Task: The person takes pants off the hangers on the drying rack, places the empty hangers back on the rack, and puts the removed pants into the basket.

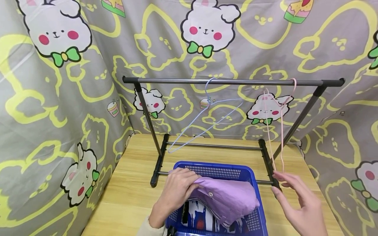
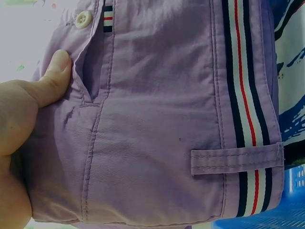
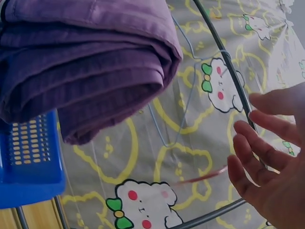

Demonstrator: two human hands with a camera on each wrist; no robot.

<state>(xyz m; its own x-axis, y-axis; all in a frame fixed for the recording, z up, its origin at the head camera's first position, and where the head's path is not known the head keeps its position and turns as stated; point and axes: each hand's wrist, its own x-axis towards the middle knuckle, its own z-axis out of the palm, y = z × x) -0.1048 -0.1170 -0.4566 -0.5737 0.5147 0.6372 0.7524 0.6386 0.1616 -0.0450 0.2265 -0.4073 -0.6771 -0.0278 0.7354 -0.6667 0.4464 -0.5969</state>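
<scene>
My left hand (image 1: 180, 185) grips a folded purple pair of trousers (image 1: 228, 196) over a blue basket (image 1: 252, 173). In the left wrist view, the thumb presses the cloth beside a buttoned pocket, and a striped band and belt loop show on the trousers (image 2: 157, 129). To the right of the basket, my right hand (image 1: 304, 200) has its fingers spread and loosely bent, nothing held between them. Its fingertips are close to the lower end of a pink hanger (image 1: 282, 141); whether they touch it I cannot tell. The right wrist view shows this hand (image 3: 271, 148) apart from the trousers.
A dark metal rack (image 1: 177, 80) stands on the wooden table (image 1: 118, 196) behind the basket. On its bar hang the pink hanger and a blue hanger (image 1: 192, 123). White, blue and black patterned cloth (image 1: 198, 211) lies in the basket. Printed curtains (image 1: 165, 26) surround the table.
</scene>
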